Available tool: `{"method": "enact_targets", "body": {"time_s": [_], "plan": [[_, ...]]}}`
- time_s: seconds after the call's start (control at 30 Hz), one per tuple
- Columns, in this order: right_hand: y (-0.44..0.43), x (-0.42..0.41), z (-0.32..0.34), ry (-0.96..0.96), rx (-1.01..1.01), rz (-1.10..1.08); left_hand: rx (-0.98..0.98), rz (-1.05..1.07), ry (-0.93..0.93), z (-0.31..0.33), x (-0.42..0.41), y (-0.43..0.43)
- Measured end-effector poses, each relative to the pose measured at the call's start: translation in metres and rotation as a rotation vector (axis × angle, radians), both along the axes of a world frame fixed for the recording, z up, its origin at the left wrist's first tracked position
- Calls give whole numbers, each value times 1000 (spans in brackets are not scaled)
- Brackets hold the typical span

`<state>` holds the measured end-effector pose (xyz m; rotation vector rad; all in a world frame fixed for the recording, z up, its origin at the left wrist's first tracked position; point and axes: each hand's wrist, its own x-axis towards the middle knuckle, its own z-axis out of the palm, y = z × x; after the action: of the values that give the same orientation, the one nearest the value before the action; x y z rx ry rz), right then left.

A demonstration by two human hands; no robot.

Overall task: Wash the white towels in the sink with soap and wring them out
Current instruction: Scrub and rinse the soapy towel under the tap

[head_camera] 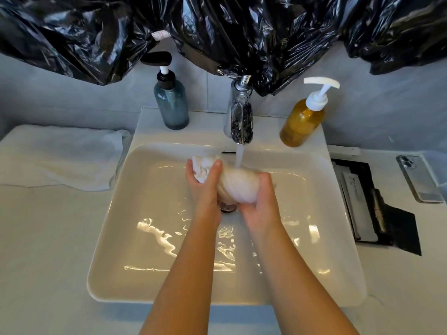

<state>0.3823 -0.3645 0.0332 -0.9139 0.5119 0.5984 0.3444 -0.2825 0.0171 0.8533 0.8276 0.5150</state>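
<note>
A wet white towel (233,182), rolled into a thick bundle, is held over the middle of the white sink (154,240). My left hand (205,189) is closed around its left end, where a bunched tip sticks out above the fingers. My right hand (260,201) grips its right end. Water runs from the chrome faucet (239,117) onto the top of the bundle. Shallow water ripples in the basin. The drain is partly hidden beneath the towel. More white towels (60,153) lie folded on the counter to the left.
A blue-grey pump bottle (171,105) stands at the back left of the sink, an amber pump bottle (302,119) at the back right. A black tray (367,201) with packets and a phone (420,178) lie on the right counter. Black plastic sheeting (217,27) hangs above.
</note>
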Motion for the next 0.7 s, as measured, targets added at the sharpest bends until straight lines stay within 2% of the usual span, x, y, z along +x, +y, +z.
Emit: {"method": "enact_targets", "body": {"time_s": [0.13,0.33,0.4,0.47,0.57,0.63,0.7], "plan": [[-4,8,10,-221,-93,-4,-96,-62,-55,11,7,6],[-10,12,17,-730,-360,180,-290,15,30,-12,28,7],[-14,15,14,-775,-381,259,-284,59,45,6,22,3],[-16,15,9,-672,-289,221,-176,30,55,8,17,2],[-10,21,10,-350,-94,101,43,-73,-32,8,4,3],[-8,27,14,-102,-6,104,256,-115,-20,7,-2,9],[-8,29,15,65,69,131,464,-134,7,8,-5,15]]}}
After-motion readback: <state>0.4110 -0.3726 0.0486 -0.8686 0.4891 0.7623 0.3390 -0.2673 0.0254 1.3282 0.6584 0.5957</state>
